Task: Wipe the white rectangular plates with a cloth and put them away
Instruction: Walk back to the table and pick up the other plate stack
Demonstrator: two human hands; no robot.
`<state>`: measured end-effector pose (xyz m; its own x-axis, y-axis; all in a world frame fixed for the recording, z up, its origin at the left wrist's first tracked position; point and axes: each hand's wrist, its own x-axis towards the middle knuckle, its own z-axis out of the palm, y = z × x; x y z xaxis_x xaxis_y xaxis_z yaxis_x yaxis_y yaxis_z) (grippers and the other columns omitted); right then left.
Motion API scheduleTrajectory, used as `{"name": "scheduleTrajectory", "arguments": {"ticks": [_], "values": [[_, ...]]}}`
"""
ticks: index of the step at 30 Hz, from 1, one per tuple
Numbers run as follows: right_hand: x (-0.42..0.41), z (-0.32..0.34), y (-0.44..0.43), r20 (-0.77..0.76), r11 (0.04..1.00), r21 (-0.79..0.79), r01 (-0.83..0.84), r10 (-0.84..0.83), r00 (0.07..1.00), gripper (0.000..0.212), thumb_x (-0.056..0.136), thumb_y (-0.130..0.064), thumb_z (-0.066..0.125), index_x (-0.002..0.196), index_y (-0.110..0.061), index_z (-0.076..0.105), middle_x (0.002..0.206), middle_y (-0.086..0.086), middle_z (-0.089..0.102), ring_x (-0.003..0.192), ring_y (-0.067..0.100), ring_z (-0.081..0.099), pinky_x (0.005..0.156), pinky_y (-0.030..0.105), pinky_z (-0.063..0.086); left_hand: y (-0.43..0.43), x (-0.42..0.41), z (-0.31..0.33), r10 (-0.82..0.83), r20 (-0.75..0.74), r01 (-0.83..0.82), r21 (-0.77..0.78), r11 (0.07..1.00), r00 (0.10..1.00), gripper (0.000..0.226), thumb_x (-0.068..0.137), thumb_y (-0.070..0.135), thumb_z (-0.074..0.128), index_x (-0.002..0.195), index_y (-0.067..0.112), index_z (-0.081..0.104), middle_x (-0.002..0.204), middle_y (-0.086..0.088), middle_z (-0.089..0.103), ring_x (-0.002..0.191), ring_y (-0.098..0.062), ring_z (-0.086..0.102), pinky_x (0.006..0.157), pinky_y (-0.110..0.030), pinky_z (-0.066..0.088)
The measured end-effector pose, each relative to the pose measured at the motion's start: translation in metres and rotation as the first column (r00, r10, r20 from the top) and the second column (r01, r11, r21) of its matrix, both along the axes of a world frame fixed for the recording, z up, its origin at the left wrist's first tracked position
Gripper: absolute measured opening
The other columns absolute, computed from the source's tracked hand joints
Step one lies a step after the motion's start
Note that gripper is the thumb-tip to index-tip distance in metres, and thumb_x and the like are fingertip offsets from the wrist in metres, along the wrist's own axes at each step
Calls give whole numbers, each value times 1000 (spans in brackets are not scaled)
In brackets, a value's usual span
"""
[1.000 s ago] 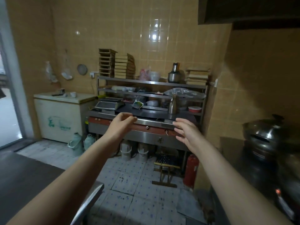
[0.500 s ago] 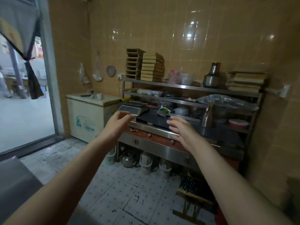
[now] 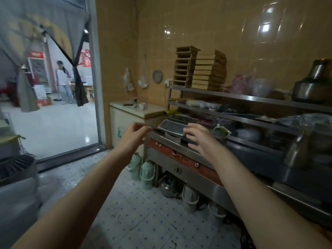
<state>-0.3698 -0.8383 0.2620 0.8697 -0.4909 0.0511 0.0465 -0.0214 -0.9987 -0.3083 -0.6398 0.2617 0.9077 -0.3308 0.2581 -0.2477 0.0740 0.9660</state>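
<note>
Both arms reach out from the bottom of the frame towards the middle, and neither hand carries anything. The left hand (image 3: 134,135) is held with its fingers loosely curled towards the thumb, clamped on nothing. The right hand (image 3: 199,139) has its fingers apart and relaxed, palm turned down, in front of the weighing scale (image 3: 173,127) on the steel bench (image 3: 188,174). Whether it touches the scale cannot be told.

No white rectangular plates and no cloth can be made out anywhere in the view. The shelf rack (image 3: 233,95) at right of centre is crowded and dim, holding bowls, bags and a steel pot (image 3: 312,87), with stacked wooden boxes (image 3: 206,72) on its top level; if plates lie among these, they are too dark to pick out.

The empty, raised hands suggest the person is moving about the kitchen to find the plates or the cloth, so the wiping looks not yet begun. Holding both hands free and forward makes sense for picking up whatever comes first.

A pale chest freezer (image 3: 124,126) stands left of the bench, green flasks (image 3: 147,174) sit on the tiled floor beneath it, and a doorway (image 3: 48,123) opens at left, with a person (image 3: 62,81) standing beyond.
</note>
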Motion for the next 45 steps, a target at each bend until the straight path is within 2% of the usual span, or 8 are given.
{"name": "scheduleTrajectory", "arguments": {"ticks": [4, 10, 16, 25, 32, 36, 39, 45], "values": [[75, -5, -32, 4, 995, -5, -99, 99, 995, 39, 91, -20, 60, 128, -20, 49, 114, -1, 53, 126, 19, 45, 97, 35, 40, -26, 58, -6, 70, -4, -70, 9, 997, 998, 28, 90, 22, 57, 116, 11, 53, 112, -7, 58, 107, -20, 55, 93, -35, 46], [198, -6, -77, 12, 962, -17, -273, 273, 962, 45, 91, -24, 59, 134, -19, 46, 129, 4, 50, 125, 20, 45, 102, 40, 39, -65, 143, 0, 263, -8, -263, -24, 964, 965, 19, 91, 17, 54, 109, 11, 54, 113, -11, 58, 106, -22, 56, 92, -37, 46], [330, 1, -81, -16, 899, -28, -437, 437, 899, 38, 89, -25, 60, 126, -24, 49, 124, 0, 50, 120, 17, 45, 93, 35, 41, -72, 218, 12, 459, -19, -459, -17, 888, 888, 21, 92, 17, 55, 112, 11, 53, 115, -11, 57, 107, -21, 55, 93, -36, 47], [499, -14, -10, -33, 757, -23, -653, 652, 757, 33, 83, -29, 66, 114, -29, 53, 122, -4, 55, 114, 12, 50, 76, 29, 42, -9, 348, -3, 646, -25, -646, 1, 764, 763, 26, 92, 16, 53, 117, 9, 52, 117, -12, 56, 109, -22, 54, 94, -37, 45], [645, 1, 87, -57, 630, -49, -775, 773, 632, 38, 87, -27, 64, 123, -24, 52, 118, -5, 55, 115, 15, 49, 88, 33, 42, 69, 466, 7, 752, -10, -752, 7, 660, 659, 31, 92, 17, 54, 121, 6, 51, 114, -10, 56, 107, -23, 54, 94, -38, 45], [711, 12, 145, -7, 575, -63, -816, 817, 577, 40, 88, -25, 62, 127, -21, 51, 123, 0, 54, 115, 16, 49, 92, 34, 43, 111, 527, 16, 781, 26, -780, -22, 625, 624, 13, 92, 15, 53, 105, 11, 53, 103, -5, 57, 93, -15, 56, 82, -27, 48], [750, 6, 174, -25, 530, -45, -847, 847, 531, 41, 89, -24, 61, 128, -20, 50, 125, 2, 52, 118, 18, 48, 98, 36, 42, 132, 565, 7, 810, 15, -810, 7, 587, 587, 4, 92, 16, 54, 93, 20, 54, 100, -2, 59, 92, -14, 57, 85, -29, 47], [836, 1, 242, 17, 444, -51, -895, 896, 443, 36, 91, -21, 59, 125, -21, 49, 128, 3, 50, 123, 20, 46, 100, 37, 42, 185, 628, 4, 892, 44, -892, 48, 449, 451, 22, 91, 21, 56, 111, 14, 52, 100, 0, 57, 93, -12, 56, 79, -27, 47]]}}
